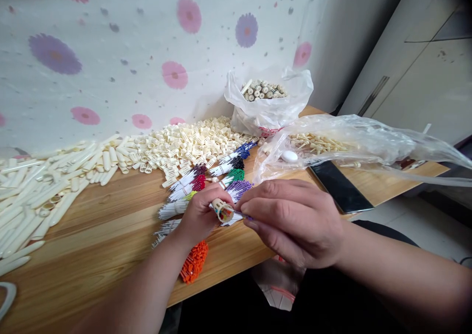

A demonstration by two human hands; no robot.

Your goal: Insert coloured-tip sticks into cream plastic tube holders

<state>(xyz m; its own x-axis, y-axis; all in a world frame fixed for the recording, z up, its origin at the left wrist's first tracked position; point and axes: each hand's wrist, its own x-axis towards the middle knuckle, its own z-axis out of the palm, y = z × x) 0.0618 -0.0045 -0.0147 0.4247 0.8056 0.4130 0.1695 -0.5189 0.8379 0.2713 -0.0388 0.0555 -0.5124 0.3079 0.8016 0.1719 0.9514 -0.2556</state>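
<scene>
My left hand (202, 211) is closed around a cream slotted tube (223, 211), whose open end faces me and shows small coloured bits inside. Close to that opening, my right hand (291, 221) pinches a thin purple-tipped stick (243, 215) between thumb and fingers. Behind and beside my left hand lie bundles of thin white sticks with coloured tips: purple (239, 190), green (234, 176), red (198, 182) and blue (243, 150). An orange-tipped bundle (194, 261) lies nearer the table's front edge, beside my left forearm.
Cream slotted pieces (191, 142) and long cream tubes (47, 191) are heaped along the wall on the wooden table (125, 221). At the right are a plastic bag of tubes (254, 115), a clear bag (346, 137), a white oval object (289, 156) and a black phone (342, 186).
</scene>
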